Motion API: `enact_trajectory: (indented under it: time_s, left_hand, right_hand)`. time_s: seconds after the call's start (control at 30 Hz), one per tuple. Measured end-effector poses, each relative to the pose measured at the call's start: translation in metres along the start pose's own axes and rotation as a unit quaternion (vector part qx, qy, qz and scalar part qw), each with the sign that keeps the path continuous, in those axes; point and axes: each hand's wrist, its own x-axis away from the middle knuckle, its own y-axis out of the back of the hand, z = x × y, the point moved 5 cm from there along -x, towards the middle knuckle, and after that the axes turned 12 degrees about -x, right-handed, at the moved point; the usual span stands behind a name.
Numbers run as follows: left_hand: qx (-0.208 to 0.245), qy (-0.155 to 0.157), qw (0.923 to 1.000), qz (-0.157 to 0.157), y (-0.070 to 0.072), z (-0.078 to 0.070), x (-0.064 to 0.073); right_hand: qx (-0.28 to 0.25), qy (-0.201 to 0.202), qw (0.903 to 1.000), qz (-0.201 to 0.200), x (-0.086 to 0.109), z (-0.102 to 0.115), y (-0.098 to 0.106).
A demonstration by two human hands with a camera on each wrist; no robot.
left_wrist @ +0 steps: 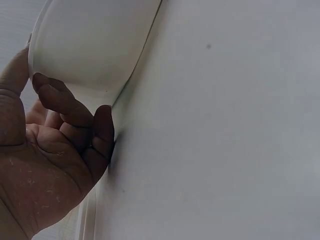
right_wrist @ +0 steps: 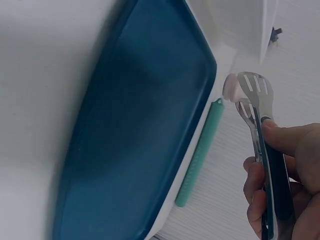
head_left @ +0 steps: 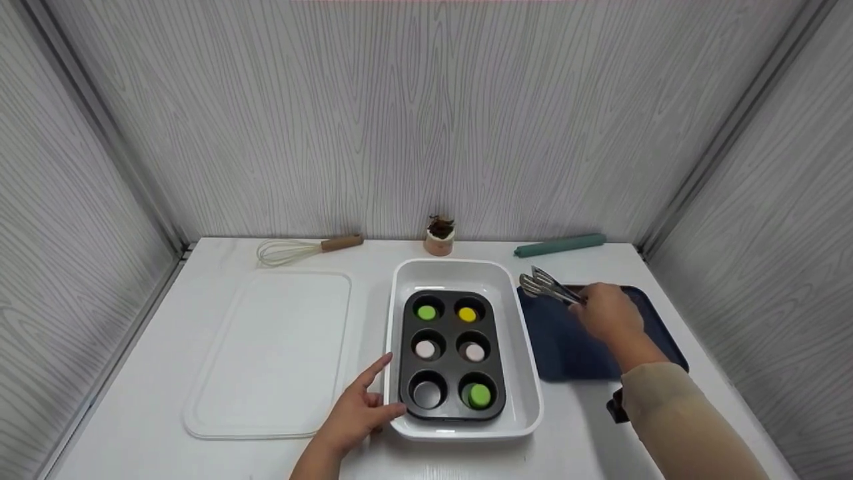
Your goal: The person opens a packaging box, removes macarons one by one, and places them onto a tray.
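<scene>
My right hand [head_left: 610, 313] holds metal tongs [right_wrist: 257, 97] with dark handles above the dark blue tray [head_left: 566, 347]. A pale pink round piece [right_wrist: 230, 88] sits between the tong heads in the right wrist view. My left hand [head_left: 356, 413] grips the left rim of a deep white tray [head_left: 526, 400], thumb over the edge and other fingers against the outer wall [left_wrist: 95, 45]. Inside it lies a dark muffin tin [head_left: 448, 360]. Its cups hold green [head_left: 426, 313], yellow [head_left: 467, 314] and pink pieces [head_left: 424, 349]; the front left cup [head_left: 427, 395] shows bare metal.
A flat white lid-like panel [head_left: 273, 353] lies on the left. Along the back are a whisk [head_left: 293, 250], a small potted plant [head_left: 440, 237] and a green stick-like tool [head_left: 560, 245]. Panelled walls [head_left: 400, 120] enclose the white table.
</scene>
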Motion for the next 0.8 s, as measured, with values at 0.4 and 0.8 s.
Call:
enact_trajectory:
  time_s: [0.4,0.8]
  left_hand:
    - [0.019,-0.006,0.9998,0.000,0.000,0.001,0.001]
    - [0.016,-0.003,0.9999,-0.001,0.001,0.004,-0.001]
  right_hand:
    - [-0.004,-0.035,0.9993,0.016,-0.004,-0.006,-0.015]
    - [-0.016,-0.044,0.9987,0.021,-0.007,-0.009,-0.020]
